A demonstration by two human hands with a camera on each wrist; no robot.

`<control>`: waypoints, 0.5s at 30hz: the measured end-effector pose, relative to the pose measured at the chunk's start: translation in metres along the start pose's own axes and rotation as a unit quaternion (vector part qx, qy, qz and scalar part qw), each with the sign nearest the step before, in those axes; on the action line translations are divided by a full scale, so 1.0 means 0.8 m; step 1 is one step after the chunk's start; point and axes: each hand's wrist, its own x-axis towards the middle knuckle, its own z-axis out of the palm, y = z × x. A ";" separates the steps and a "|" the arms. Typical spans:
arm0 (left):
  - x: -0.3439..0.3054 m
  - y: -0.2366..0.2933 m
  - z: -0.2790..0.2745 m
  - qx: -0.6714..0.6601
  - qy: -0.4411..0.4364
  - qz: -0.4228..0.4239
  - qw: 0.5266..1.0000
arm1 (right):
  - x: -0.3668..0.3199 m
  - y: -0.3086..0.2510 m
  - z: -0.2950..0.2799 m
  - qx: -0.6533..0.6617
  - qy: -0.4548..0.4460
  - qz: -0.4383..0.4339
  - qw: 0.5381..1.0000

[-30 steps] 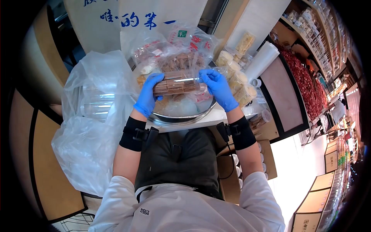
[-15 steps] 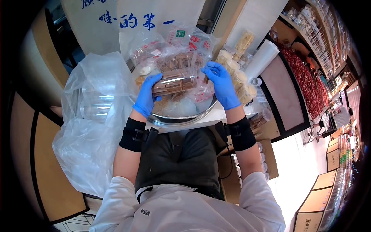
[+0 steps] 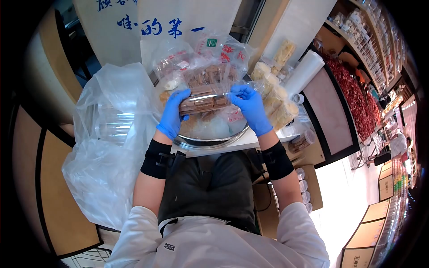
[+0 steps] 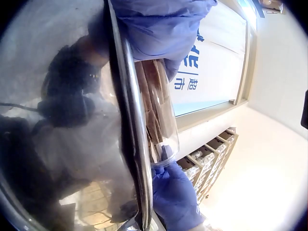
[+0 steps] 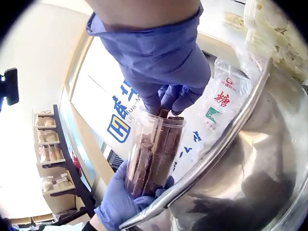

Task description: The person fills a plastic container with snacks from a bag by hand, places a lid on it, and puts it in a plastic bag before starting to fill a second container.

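Blue-gloved, both your grips work just above your dark apron (image 3: 205, 192). Your left grip (image 3: 172, 114) wraps round the base of the clear jar (image 3: 205, 102), which lies on its side in the air over the steel bowl (image 3: 210, 144). Your right grip (image 3: 250, 107) is at the jar's open mouth, its fingertips (image 5: 168, 101) curled in and pinching one of the brown slabs (image 5: 149, 154) that sit packed side by side inside.

By my reading the filling is close to done: the slabs run from base to mouth with little room to spare. No lid is on the jar, though, and none shows nearby.

The bowl sits at the near edge of the counter (image 3: 243, 137). Past it, printed bags (image 3: 210, 53) holding more slabs lean at the far edge. Filled jars (image 3: 279, 105) crowd the right edge beside a white roll (image 3: 304, 71), and a big clear sack (image 3: 107, 134) slumps off the left edge. Beyond stand a banner (image 3: 152, 24) with blue characters and, on the right, shop shelves (image 3: 357, 49).
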 end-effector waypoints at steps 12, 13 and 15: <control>0.002 -0.002 0.000 -0.003 0.006 0.027 1.000 | 0.064 0.101 -0.063 -0.204 0.076 -0.014 0.976; 0.003 -0.003 0.000 0.000 0.003 0.027 1.000 | 0.066 0.114 -0.066 -0.202 0.080 -0.015 0.976; 0.006 -0.005 -0.003 -0.003 0.021 0.041 0.999 | 0.070 0.127 -0.061 -0.491 0.014 -0.029 0.870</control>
